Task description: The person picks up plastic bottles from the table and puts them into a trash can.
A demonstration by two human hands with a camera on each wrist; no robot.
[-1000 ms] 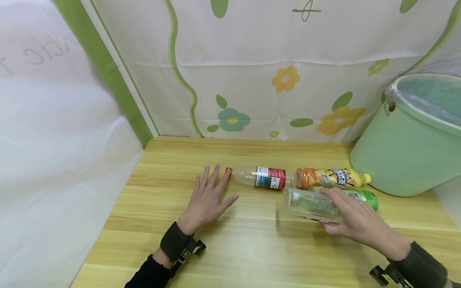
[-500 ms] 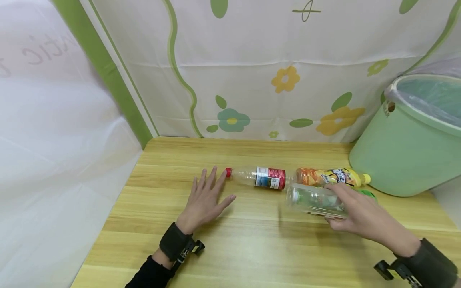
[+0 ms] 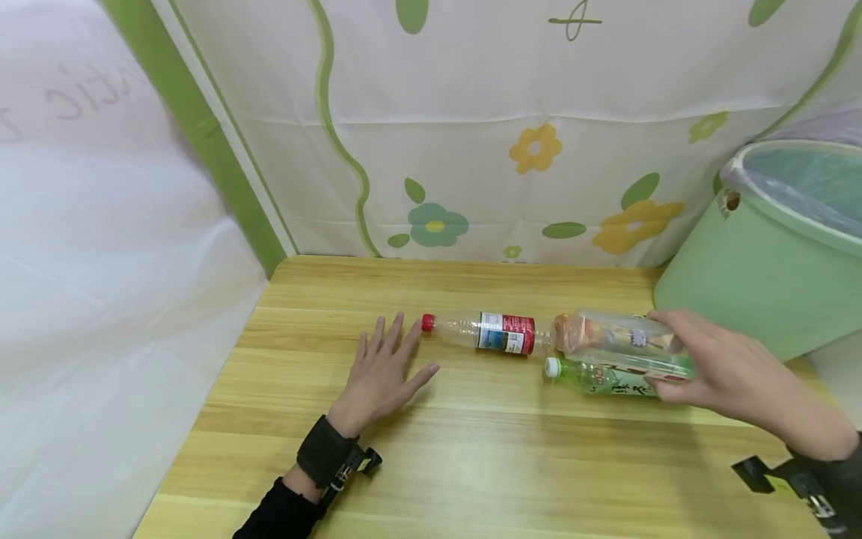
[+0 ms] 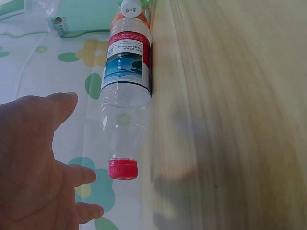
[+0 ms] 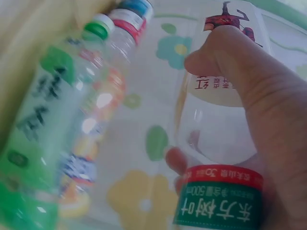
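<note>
My right hand (image 3: 734, 374) grips a clear plastic bottle (image 3: 595, 326) with thumb and fingers round it, held sideways above the other bottles. In the right wrist view, this bottle (image 5: 216, 129) has a dark green and red cap. Below it lies a green-labelled drink bottle (image 3: 616, 382) with a white cap. An orange and yellow drink bottle (image 5: 76, 167) shows behind the green one and is mostly covered in the head view. My left hand (image 3: 380, 382), fingers spread, is at the red cap of a clear water bottle (image 3: 505, 333) lying on its side.
A pale green bin (image 3: 747, 299) with a plastic liner stands at the right. The wooden table (image 3: 471, 464) ends at a white cloth (image 3: 471, 187) printed with flowers at the back. Another white sheet (image 3: 101, 337) hangs at the left.
My right hand has carried the clear bottle to the right and toward the back, uncovering the green-labelled bottle. The left hand has drawn back slightly from the red cap.
</note>
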